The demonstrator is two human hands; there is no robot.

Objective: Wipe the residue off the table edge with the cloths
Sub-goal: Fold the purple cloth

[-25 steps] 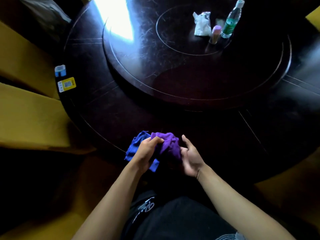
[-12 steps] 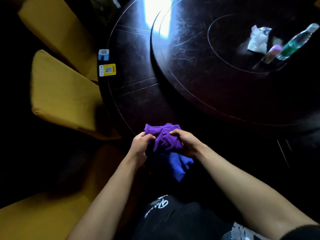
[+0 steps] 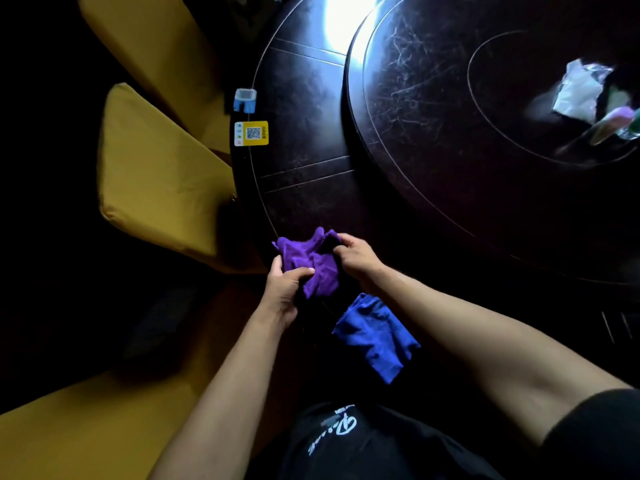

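The purple cloth (image 3: 313, 263) is lying bunched at the near edge of the dark table (image 3: 304, 188), and both hands are gripping it. The left hand (image 3: 282, 291) is clamped on its lower part, with the thumb pressing over the fabric, and the right hand (image 3: 356, 259) is closed on its upper right corner. The blue cloth (image 3: 375, 336) is hanging below the right forearm, near the purple one; its upper end is going behind the arm, so I cannot tell what is holding it or whether it is touching the table. The table edge itself is very dark here, and no residue is making itself visible on it. Further along the rim a yellow sticker (image 3: 251, 133) with a code is lying, and just beyond it a small blue and white tag (image 3: 245, 99). On the raised round turntable (image 3: 433, 140) a white wrapper (image 3: 580, 90) is showing blurred, and the things beside it at the right border are cut off and too smeared to name. Yellow chairs (image 3: 156, 174) are standing to the left of the table.
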